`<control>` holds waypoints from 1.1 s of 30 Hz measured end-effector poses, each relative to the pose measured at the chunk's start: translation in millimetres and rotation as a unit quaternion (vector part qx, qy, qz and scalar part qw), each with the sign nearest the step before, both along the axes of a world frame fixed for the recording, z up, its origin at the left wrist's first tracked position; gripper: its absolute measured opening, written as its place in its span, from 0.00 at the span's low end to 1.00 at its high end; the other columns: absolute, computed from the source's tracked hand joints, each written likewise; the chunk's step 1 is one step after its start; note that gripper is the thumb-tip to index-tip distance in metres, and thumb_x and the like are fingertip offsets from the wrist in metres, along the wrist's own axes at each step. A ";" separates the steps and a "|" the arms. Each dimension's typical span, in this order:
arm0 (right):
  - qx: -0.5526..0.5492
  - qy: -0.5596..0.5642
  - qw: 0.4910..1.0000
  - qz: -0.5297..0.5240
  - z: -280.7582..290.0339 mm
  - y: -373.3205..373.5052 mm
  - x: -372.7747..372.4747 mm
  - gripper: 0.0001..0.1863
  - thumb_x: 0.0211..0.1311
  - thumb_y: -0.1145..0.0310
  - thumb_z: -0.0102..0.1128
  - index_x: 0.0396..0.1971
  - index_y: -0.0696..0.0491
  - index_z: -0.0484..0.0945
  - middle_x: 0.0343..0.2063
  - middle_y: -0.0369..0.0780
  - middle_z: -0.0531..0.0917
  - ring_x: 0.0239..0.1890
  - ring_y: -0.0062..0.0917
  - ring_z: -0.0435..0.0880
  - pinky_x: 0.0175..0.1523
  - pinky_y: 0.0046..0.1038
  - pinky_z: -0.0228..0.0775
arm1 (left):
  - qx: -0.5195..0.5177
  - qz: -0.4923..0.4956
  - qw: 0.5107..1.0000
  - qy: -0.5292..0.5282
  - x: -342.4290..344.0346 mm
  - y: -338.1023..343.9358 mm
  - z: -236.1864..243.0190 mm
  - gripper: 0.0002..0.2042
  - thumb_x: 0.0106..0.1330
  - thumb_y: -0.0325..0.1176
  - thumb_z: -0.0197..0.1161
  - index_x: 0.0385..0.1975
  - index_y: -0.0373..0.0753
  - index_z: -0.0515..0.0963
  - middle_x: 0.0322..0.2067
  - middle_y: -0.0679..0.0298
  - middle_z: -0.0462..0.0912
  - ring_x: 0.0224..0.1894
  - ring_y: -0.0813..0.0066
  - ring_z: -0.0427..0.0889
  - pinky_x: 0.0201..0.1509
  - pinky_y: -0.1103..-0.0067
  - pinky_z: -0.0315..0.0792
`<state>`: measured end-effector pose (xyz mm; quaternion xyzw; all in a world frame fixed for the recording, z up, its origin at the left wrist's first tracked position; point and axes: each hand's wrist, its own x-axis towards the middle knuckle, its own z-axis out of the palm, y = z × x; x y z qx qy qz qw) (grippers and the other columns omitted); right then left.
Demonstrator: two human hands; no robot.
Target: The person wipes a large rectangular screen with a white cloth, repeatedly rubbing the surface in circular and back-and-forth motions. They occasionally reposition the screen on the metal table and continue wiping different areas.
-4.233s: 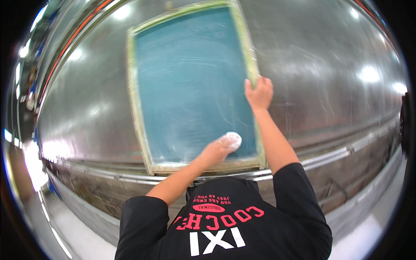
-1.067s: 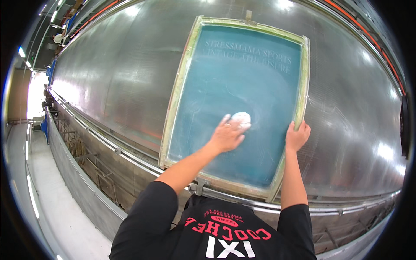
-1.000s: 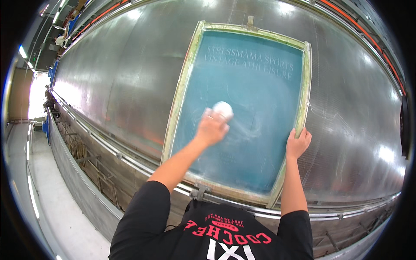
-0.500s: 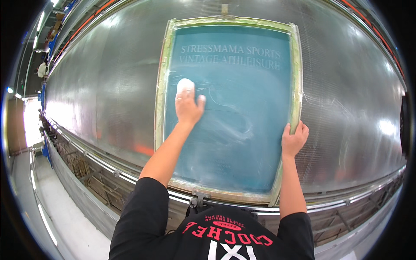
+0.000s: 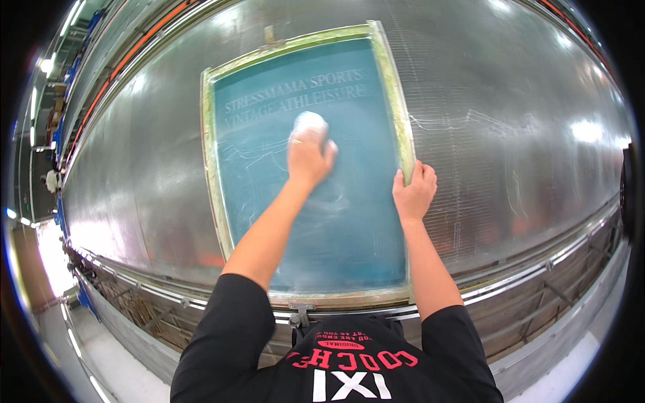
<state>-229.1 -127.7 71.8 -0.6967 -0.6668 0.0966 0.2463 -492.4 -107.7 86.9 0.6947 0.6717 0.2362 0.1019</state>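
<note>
A framed screen with a teal mesh (image 5: 255,195) and pale green border lies on a long metal table (image 5: 504,168). Faint lettering runs across its upper part. My left hand (image 5: 309,154) presses a rounded white pad (image 5: 310,122) onto the upper middle of the mesh, its fingers on the pad and blurred by motion. Faint streaks mark the mesh around it. My right hand (image 5: 415,188) is closed round the right edge of the frame, below its midpoint.
Metal rails (image 5: 490,285) run along the table's near edge, with a small bracket (image 5: 302,312) below the screen. An orange strip (image 5: 124,57) follows the far edge. A white floor (image 5: 144,363) lies at lower left. A small white figure (image 5: 52,180), possibly a person, is far left.
The white pad under my left hand has moved from near the frame's left side toward the middle. My right hand still grips the frame, and the whole view has shifted slightly.
</note>
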 end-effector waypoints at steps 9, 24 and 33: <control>-0.005 0.071 0.997 -0.004 -5.7 -3.9 3.8 0.22 0.70 0.55 0.56 0.52 0.57 0.78 0.45 0.43 0.76 0.50 0.40 0.75 0.55 0.42 0.66 | 0.036 0.022 0.999 -0.010 42.7 18.6 -8.0 0.15 0.65 0.34 0.61 0.51 0.43 0.82 0.49 0.54 0.84 0.52 0.49 0.81 0.57 0.56 0.70; 0.034 0.187 0.981 -0.035 -14.5 0.3 12.8 0.21 0.69 0.55 0.60 0.49 0.57 0.83 0.41 0.42 0.80 0.46 0.37 0.80 0.54 0.40 0.68 | -0.048 -0.194 0.979 -0.031 85.8 -107.1 -1.7 0.22 0.66 0.39 0.62 0.60 0.47 0.80 0.63 0.55 0.77 0.69 0.54 0.71 0.76 0.54 0.58; 0.011 0.167 0.985 -0.034 -7.4 -1.0 5.3 0.24 0.68 0.49 0.59 0.49 0.55 0.83 0.41 0.43 0.80 0.47 0.38 0.79 0.55 0.42 0.68 | -0.074 -0.024 0.995 0.059 36.5 -97.5 1.4 0.25 0.63 0.36 0.65 0.62 0.46 0.77 0.65 0.52 0.74 0.70 0.48 0.68 0.73 0.48 0.59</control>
